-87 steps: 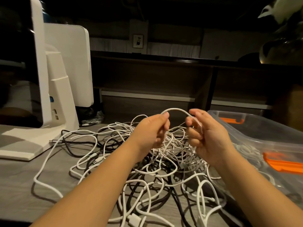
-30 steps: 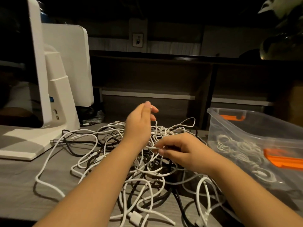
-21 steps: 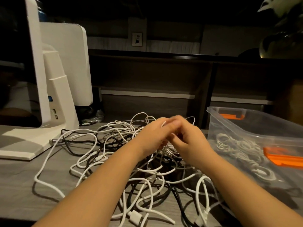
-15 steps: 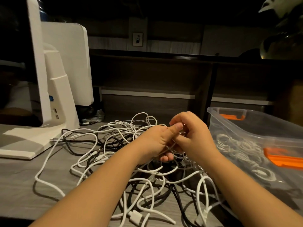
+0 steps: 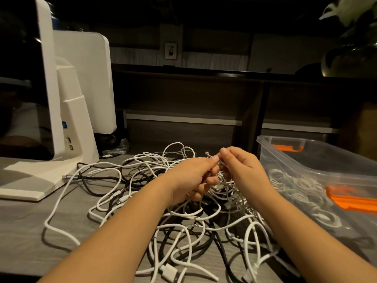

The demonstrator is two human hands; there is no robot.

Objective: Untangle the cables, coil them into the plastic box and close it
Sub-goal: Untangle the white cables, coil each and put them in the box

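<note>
Left hand: the left hand (image 5: 192, 178) is held above the middle of the tangle, fingers curled, with a thin white strand pinched between thumb and forefinger.
Right hand: the right hand (image 5: 242, 170) is raised just beside the left, fingertips almost meeting it; the same white strand is pinched, and a small frayed-looking end is seen poking up between the two hands.
Cables: a loose tangle of white and black cables (image 5: 146, 201) is spread on the grey desk (image 5: 24, 221), reaching from the stand on the left to the box on the right. No single long axis can be made out; loops run every way.
USB plug: a white USB plug (image 5: 170, 271) lies at the near edge, its long axis slanted from far left to near right.
Plastic box: the clear plastic box (image 5: 318, 160) stands open at the right, just beside the tangle, with orange latches (image 5: 350, 199) on its near and far ends; coiled white cables (image 5: 295, 188) are seen through its wall.
Monitor: a white monitor stand (image 5: 75, 123) is set at the far left.
</note>
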